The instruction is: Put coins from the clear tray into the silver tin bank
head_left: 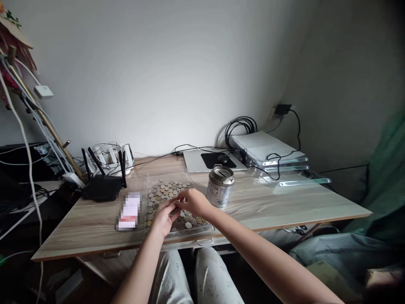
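Note:
My left hand [163, 218] and my right hand [194, 202] meet over a shallow clear plastic tray [189, 232]. Many loose coins [162, 189], silver and some brass-coloured, lie spread across its bottom. The fingertips of both hands are drawn together and touch. Whatever is pinched between them is too small and too covered to make out. Just beyond my right wrist stands an upright metal coin bank [219, 191], shaped like a can, with a slot in its lid. My hands and forearms hide part of the coins.
Left of the tray lies a phone [129, 211], its screen blurred. Behind it is a black router [103, 185] with antennas. A closed laptop [193, 161] bears a black pad and a mouse [223, 158]. Stacked clear trays [268, 147] and black cables occupy the right rear.

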Demonstrator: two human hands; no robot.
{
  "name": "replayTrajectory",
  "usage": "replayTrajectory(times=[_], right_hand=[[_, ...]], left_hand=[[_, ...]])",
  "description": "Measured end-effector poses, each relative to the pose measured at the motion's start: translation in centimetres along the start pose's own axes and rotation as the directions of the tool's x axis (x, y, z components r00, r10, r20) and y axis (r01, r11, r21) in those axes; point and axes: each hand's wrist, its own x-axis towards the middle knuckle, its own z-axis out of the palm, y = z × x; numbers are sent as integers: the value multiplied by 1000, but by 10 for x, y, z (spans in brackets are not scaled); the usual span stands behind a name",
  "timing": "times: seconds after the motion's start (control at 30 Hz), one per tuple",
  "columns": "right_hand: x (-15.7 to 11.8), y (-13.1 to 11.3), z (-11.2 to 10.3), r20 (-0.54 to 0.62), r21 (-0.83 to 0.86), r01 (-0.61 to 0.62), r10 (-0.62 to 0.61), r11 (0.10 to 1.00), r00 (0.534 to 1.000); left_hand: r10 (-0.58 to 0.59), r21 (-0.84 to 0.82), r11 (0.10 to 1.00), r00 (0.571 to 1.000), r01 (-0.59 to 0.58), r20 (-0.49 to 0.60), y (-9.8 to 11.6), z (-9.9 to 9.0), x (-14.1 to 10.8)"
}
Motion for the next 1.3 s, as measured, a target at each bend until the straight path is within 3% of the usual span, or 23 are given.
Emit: replayTrajectory(times=[0.13, 0.27, 0.33, 0.4, 0.47, 0.6, 0.67, 0.73, 0.8, 0.83, 0.9, 0.97, 1.13, 1.3], right_hand=[[5, 8, 5, -24, 142, 0, 3, 990, 1000], [1, 22, -39, -224, 170, -8, 46, 985, 974], [-2, 38, -72, -373, 71, -124, 141, 990, 917], [-5, 57, -99, -457, -56, -330, 269, 942, 848], [-8, 75, -116, -454, -163, -470, 357, 868, 817], [-11, 90, -121, -391, -259, -549, 434, 795, 812], [-12, 83, -118, -429, -273, -541, 403, 795, 809], [-12, 65, -111, -512, -282, -478, 290, 832, 808], [-14, 40, -94, -504, -287, -337, 157, 897, 849], [-14, 26, -82, -447, -280, -253, 107, 926, 888], [-14, 1, -53, -195, -241, -42, -6, 970, 981], [-12, -17, -22, -61, -225, 58, -73, 973, 995], [-1, -33, 24, -12, -217, 30, -33, 976, 999], [3, -35, 25, 4, -198, 34, -34, 980, 999]], left_hand=[[-19, -18, 1000, 1000, 19, 13, 1, 2, -1], [-92, -34, 995, 992, 95, 84, 4, 3, -4], [-127, -49, 990, 987, 133, 101, 6, 3, -5], [-144, -75, 986, 985, 152, 98, 8, 3, -5], [-152, -108, 981, 985, 161, 81, 9, 4, -4], [-156, -161, 973, 986, 163, 59, 11, 4, -5], [-153, -173, 971, 986, 164, 72, 11, 4, -5], [-153, -183, 969, 985, 165, 80, 11, 3, -5], [-152, -192, 967, 985, 165, 81, 10, 3, -5], [-153, -196, 967, 985, 166, 81, 10, 3, -4], [-161, -204, 963, 984, 174, 81, 9, 2, -2], [-170, -221, 958, 983, 182, 74, 8, 1, 0], [-159, -257, 956, 986, 142, -46, 6, 1, 4], [-137, -259, 957, 991, 134, 9, 5, 1, 3]])
